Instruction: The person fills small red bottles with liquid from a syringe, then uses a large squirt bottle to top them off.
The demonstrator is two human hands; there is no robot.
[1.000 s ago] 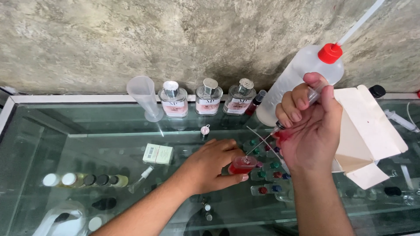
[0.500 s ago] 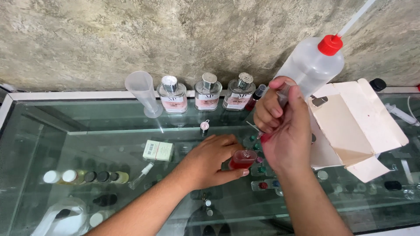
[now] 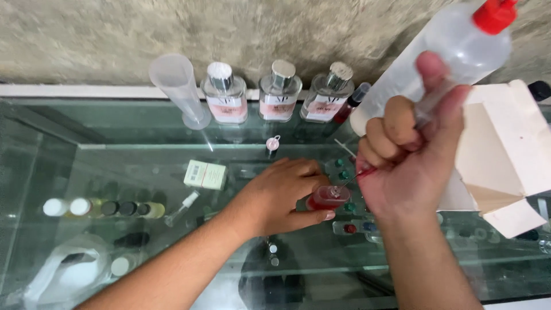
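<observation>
Left hand [image 3: 284,195] curled loosely around red vial [image 3: 328,197] on glass counter [image 3: 115,155]; right hand [image 3: 410,155] fisted on syringe [image 3: 427,103], needle at vial mouth just below, fist now raised higher than before.

The left forearm reaches in from the lower left, and the left hand [image 3: 281,195] lies low with its palm down, fingers curled and the thumb stretched forward along the underside, pinched closed. The right forearm rises from the bottom edge, wrist nearly straight. The right hand [image 3: 410,158] sits higher and just beside the left, balled into a tight fist with knuckles facing left and the thumb raised over the top.
</observation>
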